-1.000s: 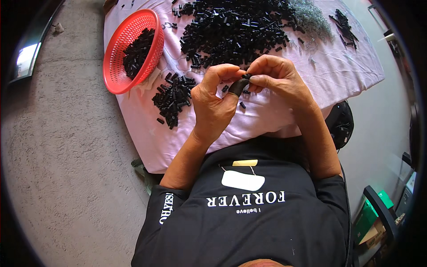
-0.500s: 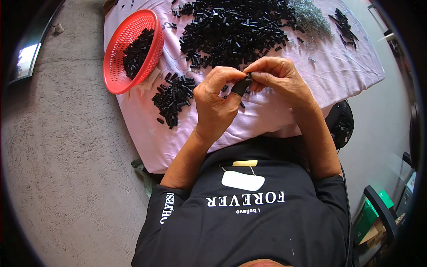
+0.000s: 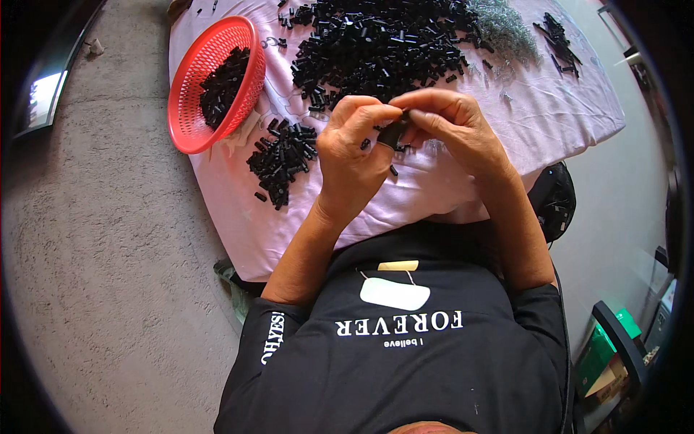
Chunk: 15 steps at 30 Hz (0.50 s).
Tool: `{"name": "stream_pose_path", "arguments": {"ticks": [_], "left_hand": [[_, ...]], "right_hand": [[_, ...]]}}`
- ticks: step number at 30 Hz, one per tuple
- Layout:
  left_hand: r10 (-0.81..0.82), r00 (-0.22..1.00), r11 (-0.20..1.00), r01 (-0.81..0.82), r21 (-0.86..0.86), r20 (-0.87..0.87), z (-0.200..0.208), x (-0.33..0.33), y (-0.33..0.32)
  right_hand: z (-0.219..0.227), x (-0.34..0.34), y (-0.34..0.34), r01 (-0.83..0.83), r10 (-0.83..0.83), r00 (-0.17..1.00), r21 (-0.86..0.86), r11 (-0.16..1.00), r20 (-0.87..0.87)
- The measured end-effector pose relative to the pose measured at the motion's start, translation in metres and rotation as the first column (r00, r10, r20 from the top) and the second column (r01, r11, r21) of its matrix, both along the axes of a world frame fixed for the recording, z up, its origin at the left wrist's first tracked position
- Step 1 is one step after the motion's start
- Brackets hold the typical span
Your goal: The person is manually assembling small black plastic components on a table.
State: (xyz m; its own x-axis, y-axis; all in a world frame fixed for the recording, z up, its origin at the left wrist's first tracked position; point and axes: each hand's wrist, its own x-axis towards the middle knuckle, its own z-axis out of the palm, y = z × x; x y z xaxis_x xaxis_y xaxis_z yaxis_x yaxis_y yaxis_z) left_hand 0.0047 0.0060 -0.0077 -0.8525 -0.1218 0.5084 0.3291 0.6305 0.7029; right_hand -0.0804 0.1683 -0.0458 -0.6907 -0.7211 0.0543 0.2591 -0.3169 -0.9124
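Observation:
My left hand [image 3: 356,153] and my right hand [image 3: 457,132] meet over the near part of the table, fingertips pinched together. Between them is a small black piece, mostly hidden by the fingers. A black finger cot [image 3: 391,134] covers my left thumb. Just beyond both hands spreads a large heap of short black tube-like pieces [image 3: 376,54]. A smaller pile of the same pieces [image 3: 283,163] lies left of my left hand. A few loose ones show beneath my hands.
A red plastic basket [image 3: 183,94], tilted and partly filled with black pieces, stands at the table's left edge. Beyond my right hand lie a heap of fine silvery metal parts [image 3: 508,35] and some longer black pieces [image 3: 559,45]. Pink cloth [image 3: 238,224] covers the table.
My left fingers have lifted slightly and bent differently, and the covered thumb has turned. My right fingertips have shifted a little. Both hands stay together in the same place.

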Motion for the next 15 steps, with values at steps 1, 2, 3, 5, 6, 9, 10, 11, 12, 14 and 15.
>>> {"name": "stream_pose_path", "arguments": {"ticks": [1,2,3,5,6,9,10,11,12,14,15], "left_hand": [[0.016,0.999,0.998,-0.018,0.053,0.031,0.002,0.000,0.000],[0.035,0.998,0.999,-0.036,0.022,0.044,0.002,0.000,-0.003],[0.035,0.998,0.999,-0.036,0.022,0.044,0.000,0.001,-0.007],[0.014,0.986,0.995,0.002,-0.097,0.163,-0.006,0.003,-0.015],[0.001,0.980,0.992,0.024,-0.126,0.198,-0.007,0.004,-0.017],[0.005,0.970,0.977,0.048,-0.208,0.245,-0.011,0.009,-0.017],[-0.006,0.960,0.977,0.064,-0.201,0.281,-0.012,0.010,-0.017],[-0.005,0.960,0.978,0.064,-0.200,0.281,-0.011,0.010,-0.016],[-0.008,0.959,0.971,0.076,-0.228,0.284,-0.009,0.011,-0.014],[-0.010,0.958,0.963,0.087,-0.256,0.286,-0.009,0.011,-0.011],[-0.010,0.952,0.959,0.096,-0.266,0.306,-0.010,0.009,-0.011]], "right_hand": [[0.000,0.000,-0.001,0.050,-0.050,0.998,-0.009,0.999,0.026],[0.003,0.000,-0.001,0.107,-0.106,0.994,-0.003,0.994,0.038],[0.002,0.000,-0.002,0.107,-0.106,0.994,-0.003,0.994,0.038],[-0.002,-0.002,-0.003,0.150,-0.146,0.987,-0.058,0.987,0.063],[-0.004,-0.003,-0.002,0.150,-0.146,0.987,-0.058,0.987,0.064],[-0.006,-0.005,0.001,0.144,-0.144,0.990,-0.002,0.990,0.012],[-0.006,-0.005,0.001,0.148,-0.149,0.989,0.012,0.989,0.006],[-0.005,-0.005,0.001,0.154,-0.154,0.988,0.025,0.988,0.001],[-0.005,-0.005,0.001,0.152,-0.152,0.988,0.026,0.988,0.000],[-0.003,-0.004,0.000,0.153,-0.153,0.988,0.046,0.987,-0.005],[-0.003,-0.004,0.000,0.153,-0.153,0.988,0.046,0.987,-0.006]]}}
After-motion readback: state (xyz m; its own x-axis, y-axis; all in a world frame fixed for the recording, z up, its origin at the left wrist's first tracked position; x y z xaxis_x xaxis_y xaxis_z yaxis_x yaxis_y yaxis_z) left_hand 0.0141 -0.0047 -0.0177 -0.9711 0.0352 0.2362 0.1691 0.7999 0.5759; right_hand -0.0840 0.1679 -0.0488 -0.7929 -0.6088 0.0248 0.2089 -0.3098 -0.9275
